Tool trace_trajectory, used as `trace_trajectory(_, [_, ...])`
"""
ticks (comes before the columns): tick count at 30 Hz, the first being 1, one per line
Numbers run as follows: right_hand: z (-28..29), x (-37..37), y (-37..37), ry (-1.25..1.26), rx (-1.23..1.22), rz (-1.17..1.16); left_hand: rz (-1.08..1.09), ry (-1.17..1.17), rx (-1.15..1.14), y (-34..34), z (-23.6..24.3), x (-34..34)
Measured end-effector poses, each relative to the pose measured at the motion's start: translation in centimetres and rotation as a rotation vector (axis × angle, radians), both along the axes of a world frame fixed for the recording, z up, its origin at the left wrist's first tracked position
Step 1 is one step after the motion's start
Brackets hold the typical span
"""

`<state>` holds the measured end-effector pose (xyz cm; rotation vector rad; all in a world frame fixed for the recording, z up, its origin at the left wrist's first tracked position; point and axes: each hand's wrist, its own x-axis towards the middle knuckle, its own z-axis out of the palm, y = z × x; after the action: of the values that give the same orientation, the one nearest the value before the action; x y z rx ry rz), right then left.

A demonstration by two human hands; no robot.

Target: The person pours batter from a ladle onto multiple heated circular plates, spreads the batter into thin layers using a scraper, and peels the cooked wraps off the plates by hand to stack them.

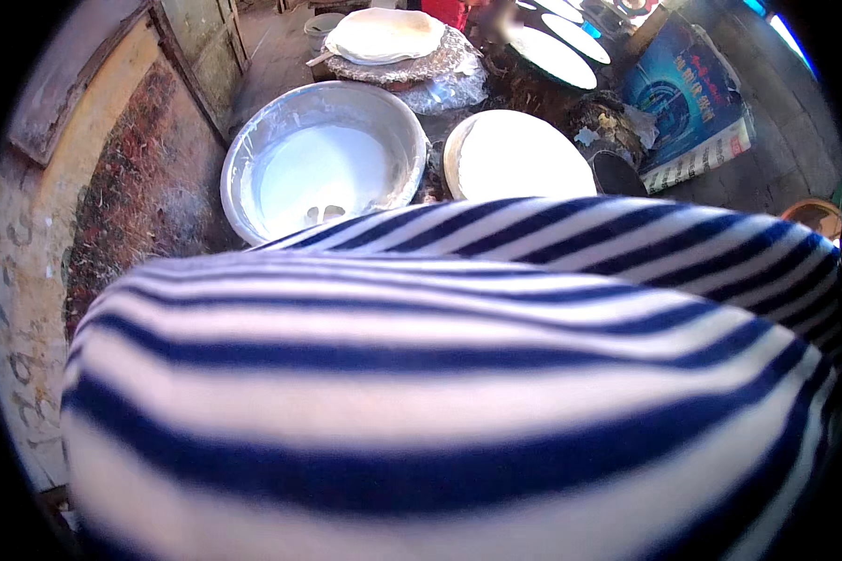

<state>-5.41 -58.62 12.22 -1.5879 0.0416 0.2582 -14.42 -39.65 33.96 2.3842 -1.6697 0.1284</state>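
Note:
A sleeve with dark blue and white stripes (393, 411) fills the lower part of the view, very close and blurred. Behind it lies a second band of the same striped cloth (627, 238). Neither my left hand nor my right hand shows. Just beyond the cloth, on the left, stands a wide pale basin (240, 173) with a white liquid (323, 168) inside; the cloth hides part of its near rim. To its right is a round, bright white disc (519, 154), its near edge also covered by the cloth.
Farther back, a pale round sheet (385, 35) tops a stack on clear plastic wrap (449, 89). Several white discs with dark rims (554, 58) lie at the back right. A blue printed sheet (688, 89) leans at the right. A stained wall (140, 168) rises on the left.

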Motion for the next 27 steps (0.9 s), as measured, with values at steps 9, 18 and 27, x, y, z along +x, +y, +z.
trace_trajectory(9, [-0.5, -0.1, 0.9, -0.037, -0.084, -0.017, 0.187, -0.196, 0.187, -2.2, -0.9, 0.1])
trace_trajectory(18, [-4.1, 1.1, 3.7, -0.231, -0.115, -0.078, 0.572, -0.468, 0.633, -4.9, 1.0, 0.1])
trace_trajectory(27, [-1.4, 0.0, 0.9, 0.155, 0.017, -0.173, 0.078, -0.376, 0.237, -4.2, -3.3, -0.6])
